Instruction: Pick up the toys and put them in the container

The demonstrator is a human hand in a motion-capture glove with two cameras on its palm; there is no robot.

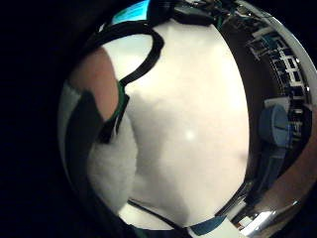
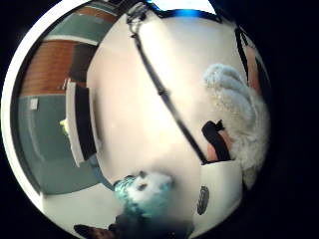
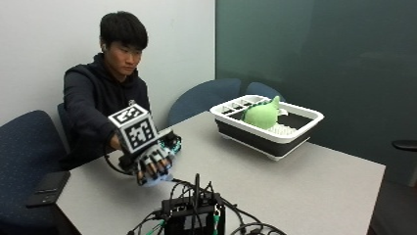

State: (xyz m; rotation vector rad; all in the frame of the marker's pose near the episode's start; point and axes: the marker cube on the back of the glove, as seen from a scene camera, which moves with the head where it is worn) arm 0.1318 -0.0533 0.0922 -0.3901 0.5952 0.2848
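My gloved right hand is low over the near left part of the grey table, fingers curled round a white fluffy toy. That toy shows close to the palm in both palm views, with fingers wrapped on it. A teal and white plush toy lies on the table just behind the hand. The white-rimmed black container stands at the far right of the table. A green plush toy sits inside it.
A black box with a tangle of cables stands at the table's front edge, close to the hand. One black cable runs across the tabletop. A dark phone lies on the left chair. Blue chairs ring the table.
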